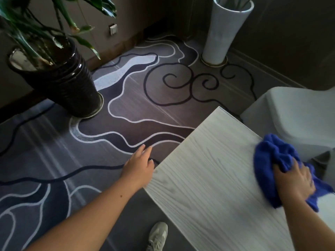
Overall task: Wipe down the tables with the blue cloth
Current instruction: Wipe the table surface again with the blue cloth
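Observation:
A pale wood-grain table fills the lower right of the head view. The blue cloth lies bunched on its right edge, partly hanging over. My right hand presses down on the cloth and grips it. My left hand hovers just off the table's left edge, above the carpet, fingers loosely spread and holding nothing.
A dark glazed pot with a green plant stands on the patterned carpet at left. A tall white vase stands at the back. A white-covered chair sits right beside the table. My shoe shows below.

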`<state>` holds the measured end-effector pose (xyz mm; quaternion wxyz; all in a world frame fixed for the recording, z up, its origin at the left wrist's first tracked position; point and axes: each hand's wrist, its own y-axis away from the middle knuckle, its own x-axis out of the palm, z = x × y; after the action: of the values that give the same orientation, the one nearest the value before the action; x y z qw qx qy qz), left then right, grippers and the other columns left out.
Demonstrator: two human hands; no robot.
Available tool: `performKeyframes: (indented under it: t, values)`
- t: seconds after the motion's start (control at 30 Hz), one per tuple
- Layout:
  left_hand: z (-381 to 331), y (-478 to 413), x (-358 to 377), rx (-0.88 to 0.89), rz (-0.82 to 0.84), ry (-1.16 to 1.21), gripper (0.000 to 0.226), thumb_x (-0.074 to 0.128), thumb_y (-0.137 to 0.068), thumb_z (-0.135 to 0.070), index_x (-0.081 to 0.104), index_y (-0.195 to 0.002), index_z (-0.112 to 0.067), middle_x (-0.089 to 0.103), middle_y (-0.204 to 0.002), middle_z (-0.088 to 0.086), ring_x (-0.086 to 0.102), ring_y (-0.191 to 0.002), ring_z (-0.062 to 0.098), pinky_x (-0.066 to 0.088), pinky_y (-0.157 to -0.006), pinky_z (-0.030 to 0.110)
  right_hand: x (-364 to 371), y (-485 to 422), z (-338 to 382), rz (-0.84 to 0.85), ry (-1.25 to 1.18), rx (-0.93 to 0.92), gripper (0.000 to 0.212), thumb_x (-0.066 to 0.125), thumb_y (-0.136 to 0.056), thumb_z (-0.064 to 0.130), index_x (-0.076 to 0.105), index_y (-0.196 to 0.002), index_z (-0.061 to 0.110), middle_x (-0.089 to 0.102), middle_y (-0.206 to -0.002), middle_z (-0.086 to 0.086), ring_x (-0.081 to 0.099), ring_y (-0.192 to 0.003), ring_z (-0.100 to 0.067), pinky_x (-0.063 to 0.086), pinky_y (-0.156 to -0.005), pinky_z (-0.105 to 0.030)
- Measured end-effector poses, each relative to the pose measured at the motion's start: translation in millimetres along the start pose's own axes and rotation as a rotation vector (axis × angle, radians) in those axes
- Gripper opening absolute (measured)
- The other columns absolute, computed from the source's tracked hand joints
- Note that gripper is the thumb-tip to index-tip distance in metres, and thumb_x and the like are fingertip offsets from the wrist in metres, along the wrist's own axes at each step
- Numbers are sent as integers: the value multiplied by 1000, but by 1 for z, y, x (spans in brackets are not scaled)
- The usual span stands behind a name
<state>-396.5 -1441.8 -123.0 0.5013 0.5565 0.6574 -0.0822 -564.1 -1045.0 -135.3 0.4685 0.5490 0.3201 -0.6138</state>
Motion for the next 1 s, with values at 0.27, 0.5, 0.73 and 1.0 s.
performKeyframes:
  t: [0.27,0.5,0.73,1.0]
  values:
    - [-88,-2,49,195,44,-151,57,37,-93,-28,25,-149,-26,3,-163,1,2,-150,23,11,-120,47,-30,49,-145,-3,-30,397,75,40,-78,53,34,-143,17,28,-153,-14,23,-141,-34,20,-111,-57]
    - [-196,56,146,478,96,-207,56,36,-89,-24,39,-145,-17,19,-160,12,19,-147,29,18,-119,46,15,141,-51,72,-65,-306,68,65,-69,49,51,-133,30,36,-152,-1,27,-142,-24,15,-112,-50]
    - [-250,112,218,498,120,-266,52,45,-89,-13,45,-141,-9,29,-155,19,25,-145,28,19,-120,35,7,163,-164,45,-166,-358,65,68,-66,44,55,-127,28,42,-149,-2,30,-141,-26,15,-112,-52]
    - [-358,249,380,561,261,-544,56,42,-92,-49,32,-146,-35,11,-163,2,5,-149,28,11,-119,46,-77,170,-557,-122,-164,264,69,52,-66,46,57,-127,15,44,-147,-6,32,-139,-26,19,-111,-52]
